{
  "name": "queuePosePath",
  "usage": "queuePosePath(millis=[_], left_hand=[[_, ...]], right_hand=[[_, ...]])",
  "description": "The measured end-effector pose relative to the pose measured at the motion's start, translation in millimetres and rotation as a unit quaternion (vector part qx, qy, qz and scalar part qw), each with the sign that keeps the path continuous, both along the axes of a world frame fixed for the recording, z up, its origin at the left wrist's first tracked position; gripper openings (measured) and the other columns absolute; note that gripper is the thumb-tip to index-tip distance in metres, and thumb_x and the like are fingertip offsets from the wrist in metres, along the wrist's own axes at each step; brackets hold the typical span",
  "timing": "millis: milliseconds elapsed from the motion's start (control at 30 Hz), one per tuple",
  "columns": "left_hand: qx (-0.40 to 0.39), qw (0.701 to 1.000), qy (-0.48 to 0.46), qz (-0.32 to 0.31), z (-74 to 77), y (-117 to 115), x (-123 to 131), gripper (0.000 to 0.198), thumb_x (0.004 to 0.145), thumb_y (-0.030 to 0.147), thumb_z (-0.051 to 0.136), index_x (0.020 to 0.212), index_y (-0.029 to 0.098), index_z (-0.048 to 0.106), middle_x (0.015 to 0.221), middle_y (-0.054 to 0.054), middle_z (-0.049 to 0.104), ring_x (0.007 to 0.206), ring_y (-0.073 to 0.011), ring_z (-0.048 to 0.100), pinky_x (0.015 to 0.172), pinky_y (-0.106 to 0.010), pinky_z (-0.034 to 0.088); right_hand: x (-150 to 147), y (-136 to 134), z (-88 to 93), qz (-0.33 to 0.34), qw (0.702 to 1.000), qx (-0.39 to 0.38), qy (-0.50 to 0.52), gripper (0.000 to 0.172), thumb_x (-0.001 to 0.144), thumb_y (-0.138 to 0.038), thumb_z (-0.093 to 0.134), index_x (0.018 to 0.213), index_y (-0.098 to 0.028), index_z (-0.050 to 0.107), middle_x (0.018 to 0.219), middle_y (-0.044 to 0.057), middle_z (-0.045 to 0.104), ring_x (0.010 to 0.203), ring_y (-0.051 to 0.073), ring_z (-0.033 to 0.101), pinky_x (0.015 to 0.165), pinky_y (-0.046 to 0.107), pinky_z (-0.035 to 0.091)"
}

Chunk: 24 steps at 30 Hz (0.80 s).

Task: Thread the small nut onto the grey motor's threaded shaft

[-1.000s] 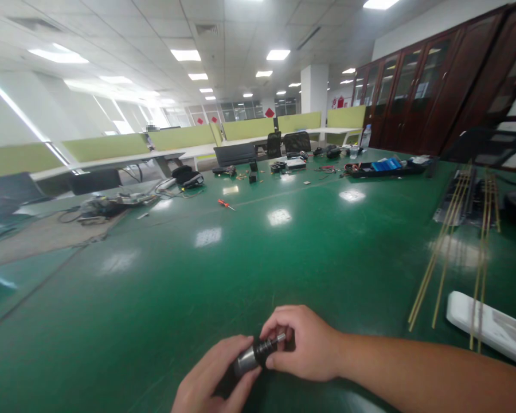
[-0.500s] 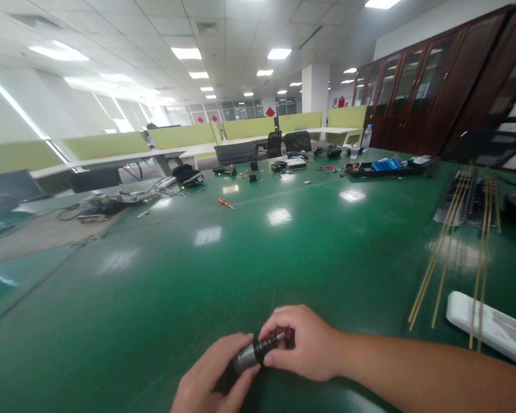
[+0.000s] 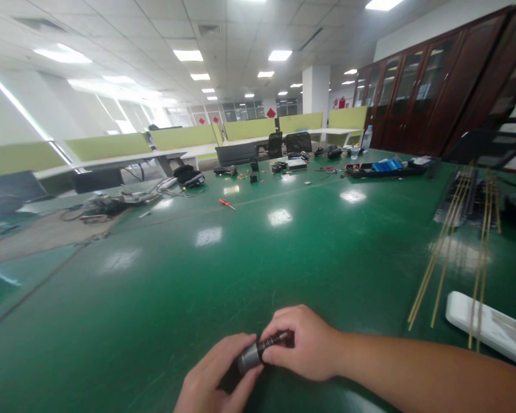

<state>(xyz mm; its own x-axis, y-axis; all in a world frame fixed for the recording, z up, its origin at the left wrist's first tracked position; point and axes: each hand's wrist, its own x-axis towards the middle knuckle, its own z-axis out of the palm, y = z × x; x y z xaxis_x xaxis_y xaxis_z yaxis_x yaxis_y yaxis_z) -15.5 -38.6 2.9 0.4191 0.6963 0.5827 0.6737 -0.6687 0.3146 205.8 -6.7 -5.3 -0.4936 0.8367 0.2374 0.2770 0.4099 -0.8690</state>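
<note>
A short silver-grey metal cylinder (image 3: 249, 358) lies between the thumb and fingers of my left hand (image 3: 217, 373), low in the middle of the view. From its right end runs a thin dark ribbed shaft (image 3: 272, 342), tilted up to the right. My right hand (image 3: 303, 344) pinches this shaft between thumb and fingers, and its tip shows near the palm. The two hands almost meet where shaft and cylinder join. What exactly the part is, I cannot make out; the fingers cover some of it.
Thin yellowish rods (image 3: 441, 264) lie at the right, some crossing a white oblong device (image 3: 490, 324). Farther off on the green tabletop (image 3: 155, 287) rest an orange-red screwdriver (image 3: 226, 203), a black tray (image 3: 382, 170) with blue contents, a plastic bottle (image 3: 367, 137) and tangled cables at the left.
Both hands keep their grip on the metal part and have shifted very slightly right in view. The things on the table stay put.
</note>
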Motion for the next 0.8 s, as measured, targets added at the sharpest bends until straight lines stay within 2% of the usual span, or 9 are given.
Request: queuePosePath(millis=[367,600,800], left_hand=[[-0.023,1.000,0.000,-0.008,-1.1,-1.1,-0.2,0.022,0.092,0.037,0.065,0.110,0.025,0.068,0.099,-0.002,0.077,0.084,-0.0166,0.076,0.078,-0.019,0.061],[-0.004,1.000,-0.002,-0.002,4.3,-2.5,3.5,0.022,0.092,0.037,0.065,0.111,0.026,0.067,0.098,0.000,0.077,0.083,-0.0154,0.076,0.079,-0.018,0.061],[0.010,1.000,0.009,-0.001,-0.7,-1.3,1.5,0.021,0.093,0.036,0.064,0.112,0.026,0.066,0.098,0.000,0.077,0.084,-0.0146,0.076,0.080,-0.018,0.061]], right_hand=[[0.1,1.2,-2.1,0.007,1.000,0.019,-0.010,0.014,0.080,-0.030,0.074,0.088,-0.020,0.079,0.070,-0.001,0.064,0.064,0.012,0.056,0.062,0.022,0.041],[1.0,2.1,-0.7,0.012,1.000,0.025,-0.012,0.014,0.081,-0.030,0.073,0.087,-0.019,0.078,0.069,-0.002,0.063,0.063,0.011,0.056,0.060,0.021,0.039],[2.7,2.6,-0.5,0.010,1.000,0.018,-0.016,0.014,0.081,-0.030,0.073,0.087,-0.019,0.078,0.070,-0.001,0.064,0.063,0.011,0.056,0.061,0.021,0.040]])
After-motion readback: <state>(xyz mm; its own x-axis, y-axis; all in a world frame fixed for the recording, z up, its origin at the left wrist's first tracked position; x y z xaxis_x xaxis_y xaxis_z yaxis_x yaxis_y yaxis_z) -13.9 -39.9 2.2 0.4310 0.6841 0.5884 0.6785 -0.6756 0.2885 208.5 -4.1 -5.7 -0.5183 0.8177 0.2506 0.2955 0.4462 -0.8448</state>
